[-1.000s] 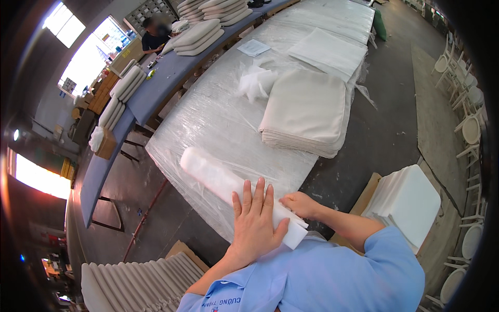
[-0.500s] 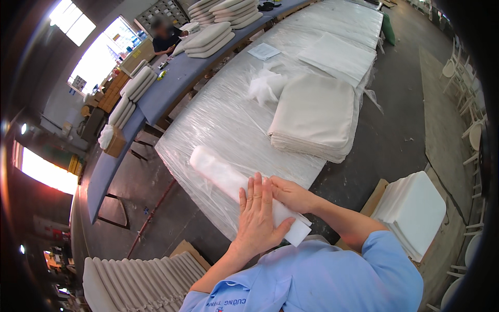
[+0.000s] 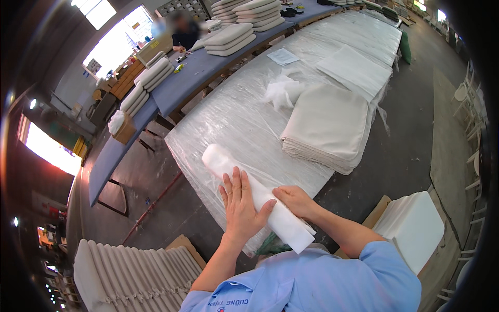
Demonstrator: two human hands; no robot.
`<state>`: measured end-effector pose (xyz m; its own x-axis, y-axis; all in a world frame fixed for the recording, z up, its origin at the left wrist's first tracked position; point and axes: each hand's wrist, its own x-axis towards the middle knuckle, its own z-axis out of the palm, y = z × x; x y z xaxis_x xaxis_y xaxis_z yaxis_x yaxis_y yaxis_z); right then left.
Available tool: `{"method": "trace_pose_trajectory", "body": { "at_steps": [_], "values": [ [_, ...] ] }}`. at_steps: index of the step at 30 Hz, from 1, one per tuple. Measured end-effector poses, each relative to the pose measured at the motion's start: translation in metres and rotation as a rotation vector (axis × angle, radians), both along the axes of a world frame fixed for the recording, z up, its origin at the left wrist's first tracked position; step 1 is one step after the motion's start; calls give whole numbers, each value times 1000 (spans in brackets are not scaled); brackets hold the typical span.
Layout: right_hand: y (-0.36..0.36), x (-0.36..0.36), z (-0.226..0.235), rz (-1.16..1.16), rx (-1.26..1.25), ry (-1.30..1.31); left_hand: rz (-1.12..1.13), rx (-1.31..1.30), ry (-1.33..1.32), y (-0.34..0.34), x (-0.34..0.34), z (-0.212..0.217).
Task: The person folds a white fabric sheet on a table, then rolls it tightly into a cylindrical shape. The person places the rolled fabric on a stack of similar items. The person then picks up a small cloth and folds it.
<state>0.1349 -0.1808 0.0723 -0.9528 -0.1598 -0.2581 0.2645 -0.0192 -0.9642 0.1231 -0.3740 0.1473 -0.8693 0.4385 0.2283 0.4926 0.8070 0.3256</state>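
A white roll of soft sheet material, like foam or wadding (image 3: 289,224), lies slantwise across the near end of the plastic-covered table. Its near end, with loose layered edges, reaches close to my body. My left hand (image 3: 241,210) rests flat across the roll's middle, fingers stretched and thumb spread. On the roll's right side, my right hand (image 3: 295,202) is closed, its curled fingers pressed on the roll's edge. Beyond my hands sits a stack of off-white fabric covers (image 3: 328,122), with a crumpled white wad (image 3: 283,92) beside it.
Clear plastic sheeting (image 3: 208,122) covers the table. Flat white sheets (image 3: 352,70) lie farther back. Cushions stand in a row (image 3: 135,273) at lower left, and white pads (image 3: 410,226) at lower right. A person (image 3: 185,34) sits behind the blue table (image 3: 171,96); white chairs line the right.
My left hand has slid farther up the roll, away from my right hand, which stays closed at the edge. The whole view has shifted slightly. Something green now shows under the roll's near end.
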Motion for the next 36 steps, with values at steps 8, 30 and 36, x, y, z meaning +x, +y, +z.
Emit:
{"method": "trace_pose_trajectory", "body": {
  "at_steps": [8, 30, 36],
  "values": [
    [0, -11, -12, -67, 7, 40, -40, -78, 6, -1, -6, 9],
    [-14, -27, -52, -92, 10, -206, -7, -171, -81, -15, 5, 19],
    [-23, -56, 25, -13, -25, 207, -7, -178, -127, -16, 2, 21]
  ]
}}
